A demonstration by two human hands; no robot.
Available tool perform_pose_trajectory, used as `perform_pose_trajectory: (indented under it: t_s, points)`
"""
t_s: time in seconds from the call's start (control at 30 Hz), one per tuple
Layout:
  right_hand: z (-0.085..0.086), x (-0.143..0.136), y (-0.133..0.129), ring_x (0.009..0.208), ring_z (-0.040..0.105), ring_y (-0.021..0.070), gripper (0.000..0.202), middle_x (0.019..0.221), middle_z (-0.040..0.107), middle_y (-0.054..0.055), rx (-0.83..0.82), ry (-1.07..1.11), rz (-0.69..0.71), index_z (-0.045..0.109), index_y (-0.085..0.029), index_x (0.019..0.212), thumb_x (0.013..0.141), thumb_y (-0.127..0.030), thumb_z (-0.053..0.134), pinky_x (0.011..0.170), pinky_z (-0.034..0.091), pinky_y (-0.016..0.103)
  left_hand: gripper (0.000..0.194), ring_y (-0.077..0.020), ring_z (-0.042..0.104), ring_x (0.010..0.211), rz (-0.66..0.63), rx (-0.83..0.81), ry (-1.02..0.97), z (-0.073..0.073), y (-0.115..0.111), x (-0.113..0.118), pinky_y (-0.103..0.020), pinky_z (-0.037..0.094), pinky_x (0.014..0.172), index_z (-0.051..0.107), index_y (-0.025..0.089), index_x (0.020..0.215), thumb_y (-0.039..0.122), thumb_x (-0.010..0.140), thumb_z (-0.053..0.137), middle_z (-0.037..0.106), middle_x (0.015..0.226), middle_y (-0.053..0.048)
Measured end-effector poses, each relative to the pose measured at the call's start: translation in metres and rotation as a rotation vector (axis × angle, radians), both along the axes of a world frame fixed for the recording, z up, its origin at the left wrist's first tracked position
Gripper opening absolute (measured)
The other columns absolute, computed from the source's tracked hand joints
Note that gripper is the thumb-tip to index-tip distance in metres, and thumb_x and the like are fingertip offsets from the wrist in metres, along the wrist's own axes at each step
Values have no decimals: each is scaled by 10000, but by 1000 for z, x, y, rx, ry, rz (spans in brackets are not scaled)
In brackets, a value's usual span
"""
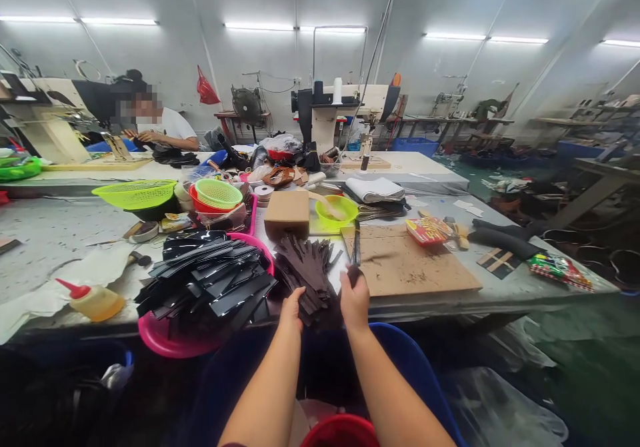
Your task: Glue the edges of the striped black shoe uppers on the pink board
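Observation:
A fanned bundle of dark brown strips (310,277), leather-like, lies at the front edge of the table. My left hand (291,310) is closed at the near left side of this bundle, thumb on top, its other fingers mostly hidden. To the right, my right hand (356,297) is wrapped round a dark brown strip, whose end shows above the thumb. Left of my hands, glossy black strips (210,277) are heaped in a pink basin (173,340). Behind the brown bundle stands a cardboard box (287,214).
A brown board (415,267) with a red food packet (427,231) lies to the right. A yellow-green bowl (336,214) sits behind. At left is a glue bottle (95,300). Below my arms are a blue tub (420,367) and red container (343,430). A co-worker (173,130) sits far left.

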State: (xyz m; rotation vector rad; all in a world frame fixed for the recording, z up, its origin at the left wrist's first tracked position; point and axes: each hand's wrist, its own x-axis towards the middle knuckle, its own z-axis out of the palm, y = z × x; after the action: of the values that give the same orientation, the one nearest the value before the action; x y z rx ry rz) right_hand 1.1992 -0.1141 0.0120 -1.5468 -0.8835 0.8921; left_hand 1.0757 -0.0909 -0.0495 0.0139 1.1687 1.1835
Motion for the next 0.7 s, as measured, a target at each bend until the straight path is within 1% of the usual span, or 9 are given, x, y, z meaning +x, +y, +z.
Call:
perform_pose_trajectory:
  t_s: [0.07,0.13,0.2,0.27,0.4,0.5,0.57,0.63,0.7]
  points:
    - [13,-4,19,1057,546,199,406,1107,618,83,4,-106,132,561,-166,1123,801,-395,471,922,377,282,294,-163,651,699,1,-4,-8,-2,-9,0,-350,541,695,571,108,1016,326,820,569,669,826,-62]
    - [16,-10,35,1077,534,233,373,1093,620,99,-33,-200,264,615,-165,1056,739,-360,597,950,356,318,277,-196,662,679,0,-7,-18,-3,-21,3,-362,542,692,585,104,993,268,770,604,678,770,-69]
    - [10,-15,41,1195,430,301,416,1203,549,145,-94,-284,362,647,-150,1015,642,-322,713,1011,283,388,282,-237,669,687,3,-14,-30,-2,-34,6,-378,541,700,595,96,976,200,716,622,681,716,-82]
    - [-2,-17,35,1276,311,346,477,1336,418,169,-167,-346,428,640,-156,1060,631,-343,733,1037,221,455,303,-264,671,729,10,-20,-48,2,-48,11,-395,537,730,595,95,985,158,689,616,684,698,-93]
    - [-19,-14,-7,1313,282,285,483,1427,281,150,-255,-414,478,506,-204,1263,810,-362,559,1050,234,408,322,-296,649,883,-44,-25,-134,14,-77,9,-430,509,819,601,121,1005,303,740,583,697,794,-120]
    - [-17,-12,-51,1310,294,272,471,1444,263,134,-206,-476,506,505,-221,1270,819,-351,546,1054,243,367,417,-315,606,996,-149,-58,-230,16,-96,-6,-457,477,876,611,159,1004,484,777,482,697,842,-130]
    - [-13,-13,-79,1312,284,285,497,1465,223,126,-151,-511,550,503,-232,1273,801,-375,564,1058,240,387,448,-320,585,1036,-189,-107,-324,13,-106,-15,-443,472,890,631,204,935,573,719,498,700,821,-115]
    - [-9,-13,-107,1326,245,297,541,1481,171,136,-131,-523,593,484,-216,1291,781,-371,581,1064,226,408,421,-345,573,1046,-309,-170,-353,13,-120,-18,-455,472,882,640,206,865,554,634,589,699,800,-118]
    - [-5,-6,-137,1334,215,313,598,1484,142,158,-152,-499,643,475,-189,1299,743,-358,617,1065,218,428,364,-381,577,1021,-399,-195,-259,19,-142,-14,-502,472,856,640,185,828,438,568,671,693,770,-131]
